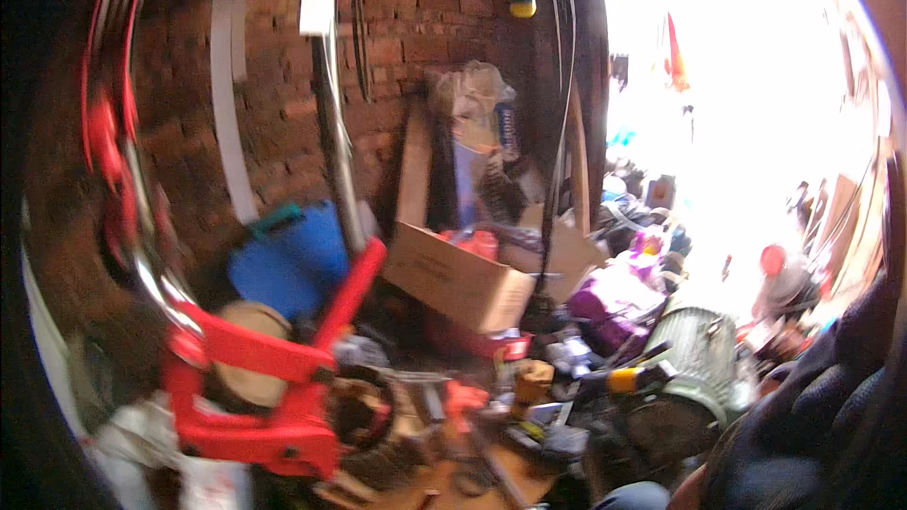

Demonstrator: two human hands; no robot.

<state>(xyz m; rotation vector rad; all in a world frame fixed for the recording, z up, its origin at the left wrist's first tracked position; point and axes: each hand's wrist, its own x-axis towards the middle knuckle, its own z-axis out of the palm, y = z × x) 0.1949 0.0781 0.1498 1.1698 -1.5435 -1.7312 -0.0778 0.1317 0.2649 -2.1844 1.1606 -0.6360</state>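
Observation:
A dark blue sleeve [812, 406] fills the lower right. Beside its lower edge, a small skin-coloured patch [693, 489] shows, perhaps part of my right hand; its fingers are hidden. Of my left hand nothing appears. Nearest to the sleeve is a grey-green ribbed motor [697, 340] lying on its side. A power tool with a black and yellow body [628, 380] rests against the motor. Part of a blue trouser knee [635, 497] shows at the bottom edge. The picture is blurred by motion.
A red metal frame with a chrome tube [255, 349] stands at left before a brick wall [416, 9]. Behind it is a blue plastic case [293, 260]. An open cardboard box [458, 279] sits mid-view. Tools and clutter cover the floor toward a bright doorway [718, 85].

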